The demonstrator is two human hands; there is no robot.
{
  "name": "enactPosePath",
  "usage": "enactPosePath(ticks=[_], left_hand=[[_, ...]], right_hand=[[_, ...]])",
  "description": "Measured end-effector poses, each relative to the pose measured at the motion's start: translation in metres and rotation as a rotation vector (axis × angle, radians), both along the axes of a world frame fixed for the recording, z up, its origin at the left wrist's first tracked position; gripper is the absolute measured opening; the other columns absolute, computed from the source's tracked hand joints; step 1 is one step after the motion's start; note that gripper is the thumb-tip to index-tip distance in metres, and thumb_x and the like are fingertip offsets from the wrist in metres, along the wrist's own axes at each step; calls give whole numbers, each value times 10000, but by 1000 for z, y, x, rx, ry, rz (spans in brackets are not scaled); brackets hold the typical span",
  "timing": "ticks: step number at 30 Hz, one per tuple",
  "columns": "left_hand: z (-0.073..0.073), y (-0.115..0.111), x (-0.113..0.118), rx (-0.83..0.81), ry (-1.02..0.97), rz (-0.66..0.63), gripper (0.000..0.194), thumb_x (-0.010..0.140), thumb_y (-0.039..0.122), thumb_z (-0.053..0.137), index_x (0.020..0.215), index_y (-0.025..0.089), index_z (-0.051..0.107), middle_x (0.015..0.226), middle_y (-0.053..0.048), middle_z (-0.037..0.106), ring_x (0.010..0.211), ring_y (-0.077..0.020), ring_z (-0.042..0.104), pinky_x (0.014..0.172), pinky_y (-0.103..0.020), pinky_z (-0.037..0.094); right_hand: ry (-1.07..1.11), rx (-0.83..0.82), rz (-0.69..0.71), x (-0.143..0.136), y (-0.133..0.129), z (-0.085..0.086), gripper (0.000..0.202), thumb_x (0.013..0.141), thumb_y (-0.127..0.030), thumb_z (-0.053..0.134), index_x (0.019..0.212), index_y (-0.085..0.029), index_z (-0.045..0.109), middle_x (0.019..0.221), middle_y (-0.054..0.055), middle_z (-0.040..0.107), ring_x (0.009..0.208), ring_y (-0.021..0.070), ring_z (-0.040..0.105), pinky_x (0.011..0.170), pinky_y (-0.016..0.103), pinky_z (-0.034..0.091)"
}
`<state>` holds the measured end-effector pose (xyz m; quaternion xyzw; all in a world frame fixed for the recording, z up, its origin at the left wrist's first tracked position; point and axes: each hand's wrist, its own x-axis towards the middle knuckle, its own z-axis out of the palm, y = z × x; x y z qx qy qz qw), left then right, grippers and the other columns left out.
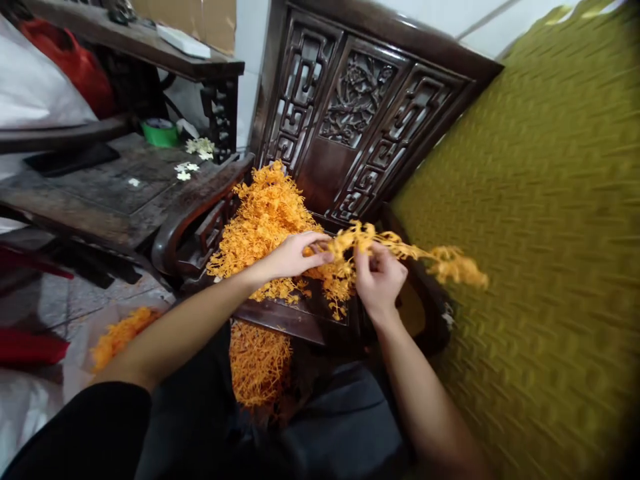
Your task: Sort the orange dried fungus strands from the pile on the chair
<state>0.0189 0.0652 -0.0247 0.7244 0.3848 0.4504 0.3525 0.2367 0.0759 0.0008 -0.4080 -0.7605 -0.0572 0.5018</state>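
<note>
A large heap of orange artificial sprigs [265, 220] lies on the dark wooden seat [300, 323]. At the heap's right side, my left hand [305, 255] reaches in with thumb and fingers apart, its fingertips beside orange strands; whether it grips any is unclear. My right hand [381, 277] is closed in a pinch on an orange strand [400, 245]. That strand stretches from near my left fingers past my right hand, and its bushy end [457, 265] hangs in the air at the right.
Carved wooden chair back [335, 160] behind the heap; yellow-green woven panel [540, 233] on the right. Left table [100, 193] bears green tape [160, 132] and pale flowers [200, 148]. More orange sprigs [260, 363] are below the seat and in a bag [123, 333].
</note>
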Motion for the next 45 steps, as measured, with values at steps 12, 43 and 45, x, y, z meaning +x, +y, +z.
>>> enactPosePath(ticks=[12,43,45], left_hand=[[17,-10,-1,-411,-700,283,328,963,444,571,1132,163,590,1124,-119,730,1044,-219,706,949,-402,552],[12,-34,30,-580,-420,-118,133,848,219,720,922,113,686,764,-23,715,562,-87,640,569,-229,472],[16,-38,34,-555,-390,-59,140,886,227,674,810,110,669,683,-3,685,494,-67,594,521,-213,431]], right_hand=[[-367,-265,376,-20,-22,-17,491,997,-369,563,1441,-161,538,741,19,602,678,190,583,703,335,509],[401,-551,138,-35,-18,-16,394,929,-486,633,1155,-168,683,1070,105,727,863,201,665,755,329,537],[409,-542,104,-34,-16,-16,367,964,-505,571,975,-159,694,853,60,692,729,173,616,666,293,502]])
